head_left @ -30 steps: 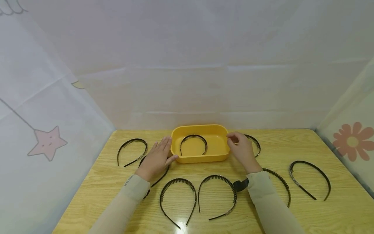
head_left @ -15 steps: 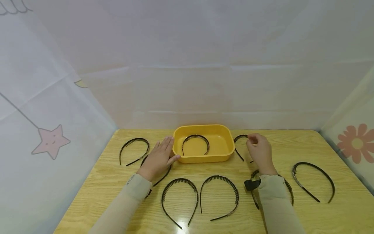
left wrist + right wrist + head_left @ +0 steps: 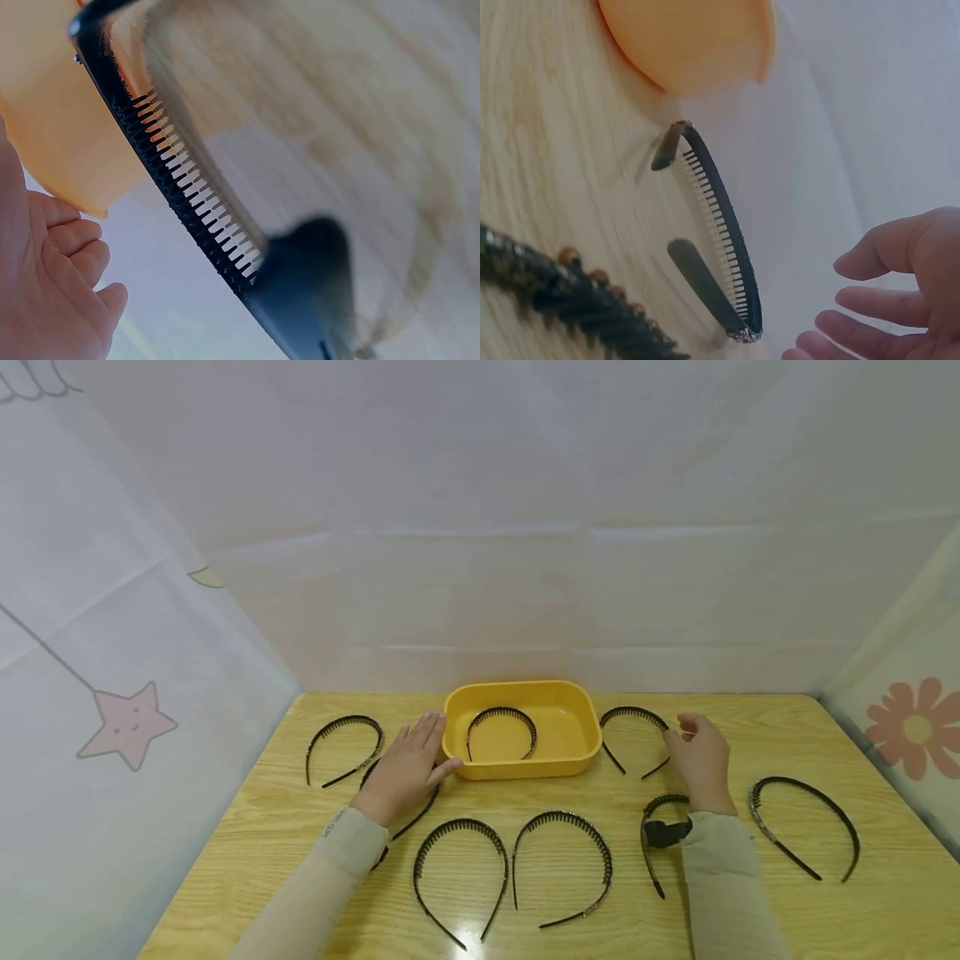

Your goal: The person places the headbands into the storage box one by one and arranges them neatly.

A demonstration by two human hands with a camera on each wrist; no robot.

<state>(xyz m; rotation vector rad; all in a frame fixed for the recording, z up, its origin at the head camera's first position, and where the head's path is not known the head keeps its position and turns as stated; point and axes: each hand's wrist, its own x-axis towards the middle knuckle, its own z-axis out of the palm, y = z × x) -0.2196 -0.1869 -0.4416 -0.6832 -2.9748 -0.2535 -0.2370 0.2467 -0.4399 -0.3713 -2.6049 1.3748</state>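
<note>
In the head view a yellow bin (image 3: 525, 768) stands at the back middle of the table, with one black toothed headband (image 3: 502, 710) inside. My left hand (image 3: 402, 775) rests with extended fingers against the bin's left end, thumb at the front corner. Under that hand and wrist lies another headband (image 3: 176, 199), partly covered. Right of the bin sits a headband (image 3: 633, 709), and my right hand (image 3: 701, 764) is at its right side. The right wrist view shows the right hand's fingers (image 3: 870, 257) loosely bent and apart from this headband (image 3: 731, 240), holding nothing.
Two headbands (image 3: 460, 823) (image 3: 562, 816) lie at the front middle. One headband (image 3: 651, 852) is partly under the right wrist, and another (image 3: 806, 787) lies far right. At the back left is one more headband (image 3: 341, 722). White cloth walls (image 3: 465, 568) enclose the wooden table (image 3: 300, 893).
My right hand has moved right, from the bin's right rim past the headband beside it, uncovering that headband. The left hand has stayed against the bin.
</note>
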